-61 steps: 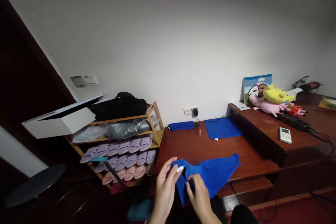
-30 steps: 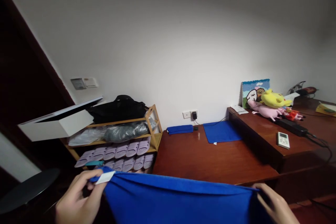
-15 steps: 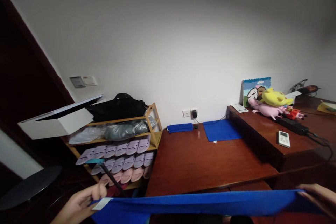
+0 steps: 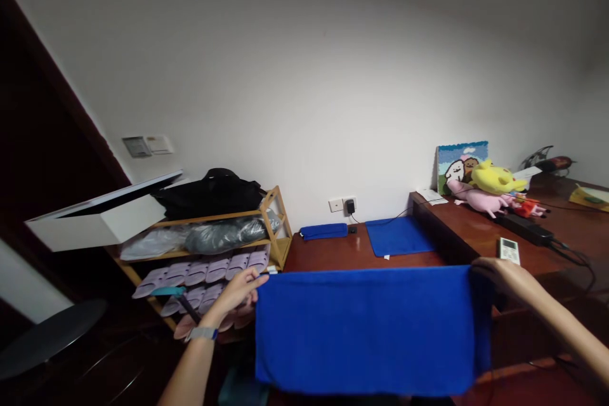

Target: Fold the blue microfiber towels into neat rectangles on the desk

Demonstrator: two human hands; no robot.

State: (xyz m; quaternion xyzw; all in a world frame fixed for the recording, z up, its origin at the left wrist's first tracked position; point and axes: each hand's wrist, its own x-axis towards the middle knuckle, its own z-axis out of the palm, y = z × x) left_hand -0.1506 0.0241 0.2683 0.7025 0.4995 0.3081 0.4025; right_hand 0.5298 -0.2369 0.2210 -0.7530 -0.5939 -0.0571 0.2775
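An even pull and level corners should serve the blue cloth [image 4: 366,330] best, which hangs spread between and below the fingers [image 4: 255,280]. The left hand [image 4: 240,292] pinches one upper corner; the right hand [image 4: 499,271], back uppermost, grips the other, fingertips hidden, both hands extended forward and well apart.

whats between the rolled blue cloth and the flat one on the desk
In the head view, a small black object sits on the desk between the roll and the flat cloth; otherwise mostly bare wood shows there.
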